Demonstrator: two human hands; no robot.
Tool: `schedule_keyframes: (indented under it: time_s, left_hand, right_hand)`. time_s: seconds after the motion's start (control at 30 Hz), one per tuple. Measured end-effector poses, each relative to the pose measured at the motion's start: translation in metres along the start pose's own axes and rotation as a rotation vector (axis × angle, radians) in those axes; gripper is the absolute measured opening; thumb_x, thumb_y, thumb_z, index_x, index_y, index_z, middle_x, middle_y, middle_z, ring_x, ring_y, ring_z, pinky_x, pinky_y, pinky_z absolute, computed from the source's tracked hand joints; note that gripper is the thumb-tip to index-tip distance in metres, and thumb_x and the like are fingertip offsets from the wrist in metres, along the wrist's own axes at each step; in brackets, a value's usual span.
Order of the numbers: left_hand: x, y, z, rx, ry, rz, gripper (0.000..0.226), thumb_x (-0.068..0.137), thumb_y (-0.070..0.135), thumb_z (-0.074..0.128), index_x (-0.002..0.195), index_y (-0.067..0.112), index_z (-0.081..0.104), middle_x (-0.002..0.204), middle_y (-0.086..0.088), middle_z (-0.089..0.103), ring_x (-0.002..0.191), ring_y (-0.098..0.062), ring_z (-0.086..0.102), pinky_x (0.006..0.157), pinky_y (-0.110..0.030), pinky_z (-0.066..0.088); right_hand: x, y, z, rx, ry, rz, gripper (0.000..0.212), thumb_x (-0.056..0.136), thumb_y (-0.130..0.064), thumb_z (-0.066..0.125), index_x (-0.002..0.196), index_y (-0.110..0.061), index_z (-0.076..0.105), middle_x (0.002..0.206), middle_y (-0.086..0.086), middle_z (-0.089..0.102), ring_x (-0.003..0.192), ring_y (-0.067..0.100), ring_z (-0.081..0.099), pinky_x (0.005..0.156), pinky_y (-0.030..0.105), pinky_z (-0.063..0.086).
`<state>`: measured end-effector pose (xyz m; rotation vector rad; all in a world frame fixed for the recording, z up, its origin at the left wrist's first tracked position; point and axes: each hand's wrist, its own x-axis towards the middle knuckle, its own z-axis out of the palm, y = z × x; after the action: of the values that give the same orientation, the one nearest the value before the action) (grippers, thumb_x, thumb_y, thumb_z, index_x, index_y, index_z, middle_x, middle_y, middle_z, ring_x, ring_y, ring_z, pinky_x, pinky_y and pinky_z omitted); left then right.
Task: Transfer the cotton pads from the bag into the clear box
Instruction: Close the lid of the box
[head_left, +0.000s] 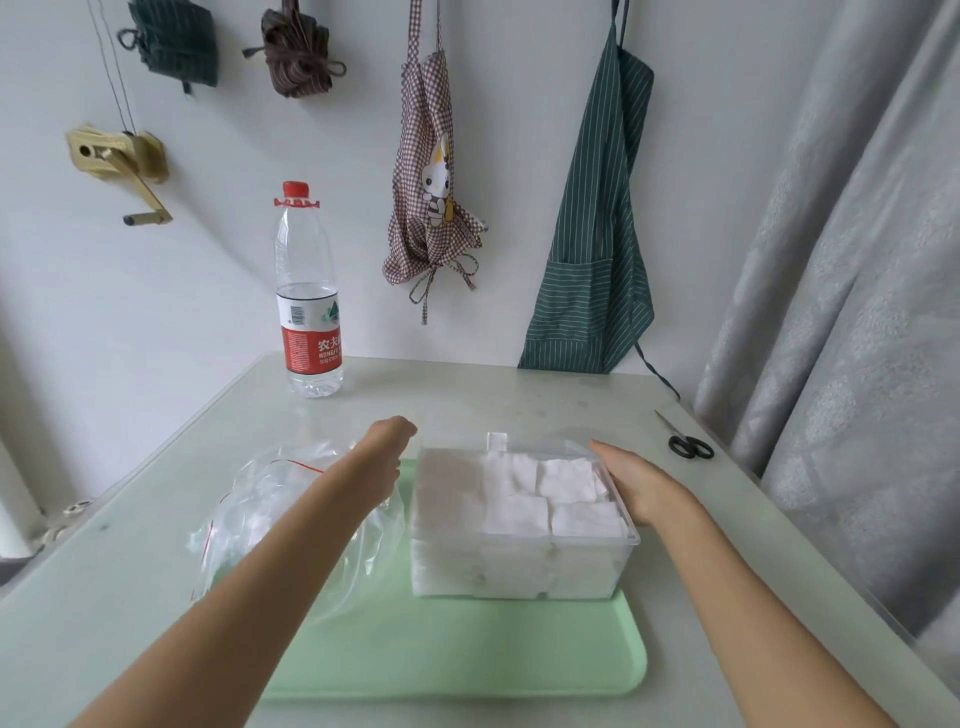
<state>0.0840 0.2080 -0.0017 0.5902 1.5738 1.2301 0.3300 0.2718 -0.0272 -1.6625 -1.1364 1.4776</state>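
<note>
The clear rectangular plastic box (524, 519) stands on the right part of a pale green plastic tray (457, 660), packed to the rim with stacked square white cotton pads (566, 480). Its long axis runs left to right across the tray, and a small clear tab rises from its far rim. The right hand (636, 480) lies against the box's right end wall, fingers straight and pointing away from the person. The left hand (389, 441) reaches past the box's far left corner with its fingers bent downward; whether they hold anything cannot be told. Under the left forearm, just left of the box, lies the crumpled clear plastic zip bag (275, 499) with a red seal line, half on the tray and half off, with some white still showing inside.

The tray rests on a pale grey-green table (130, 545). At its far left stands an upright clear water bottle with a red cap and red label (307, 296); near the right edge lie black-handled scissors (687, 441). On the white wall behind hang a checked apron (428, 208) and a green striped apron (597, 249). A grey curtain (841, 312) drapes at the right.
</note>
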Motion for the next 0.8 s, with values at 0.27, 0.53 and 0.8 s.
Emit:
schedule_keyframes:
  time_s: [0.27,0.53,0.8]
  left_hand:
    - [0.025,-0.011,0.013,0.097,-0.029,-0.019,0.024,0.094,0.010,0.033,0.071,0.008,0.040,0.064,-0.006,0.038,0.053,-0.021,0.039,0.049,-0.025,0.031]
    - [0.027,-0.004,0.019,-0.206,-0.128,0.110,0.019,0.095,0.011,0.031,0.098,0.010,0.050,0.107,-0.003,0.060,0.089,-0.019,0.057,0.070,-0.028,0.040]
    - [0.000,0.024,0.010,-0.157,-0.248,0.402,0.047,0.096,0.052,0.029,0.118,0.019,0.055,0.118,0.002,0.061,0.110,-0.016,0.056,0.104,-0.037,0.033]
  right_hand:
    - [-0.004,-0.002,0.000,0.109,-0.099,-0.018,0.023,0.091,-0.019,0.050,0.071,-0.010,0.054,0.063,0.005,0.052,0.052,0.020,0.051,0.053,0.027,0.045]
    - [0.001,-0.004,-0.006,0.330,-0.151,-0.161,0.026,0.095,-0.027,0.047,0.106,-0.010,0.063,0.106,0.005,0.065,0.081,0.021,0.060,0.066,0.030,0.050]
    - [-0.026,-0.041,-0.009,0.367,-0.115,-0.563,0.048,0.093,-0.058,0.036,0.125,-0.027,0.055,0.118,-0.004,0.065,0.114,0.011,0.057,0.107,0.037,0.036]
